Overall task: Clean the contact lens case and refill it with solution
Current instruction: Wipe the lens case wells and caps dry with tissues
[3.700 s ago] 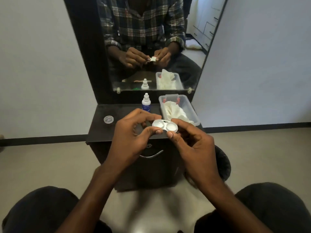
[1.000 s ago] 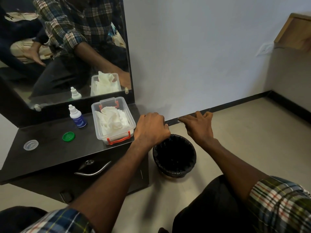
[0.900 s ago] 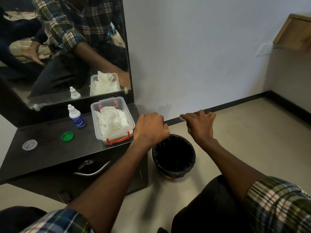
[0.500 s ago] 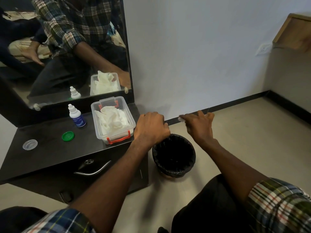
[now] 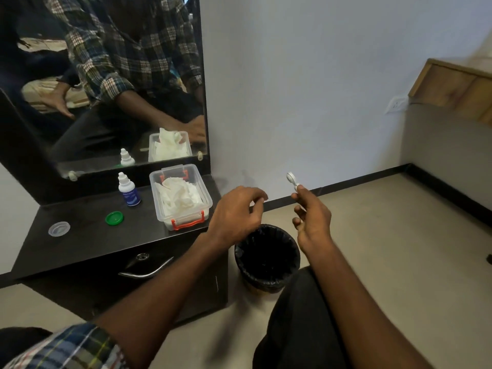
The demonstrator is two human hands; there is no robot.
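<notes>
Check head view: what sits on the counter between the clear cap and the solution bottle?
In the head view, only the green cap lies on the dark counter between the clear cap and the solution bottle.

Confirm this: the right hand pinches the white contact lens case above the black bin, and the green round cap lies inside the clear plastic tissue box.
Not quite. In the head view the green round cap lies on the black vanity top, left of the clear plastic tissue box, not inside it. The rest stands: the right hand pinches the white contact lens case above the black bin.
</notes>
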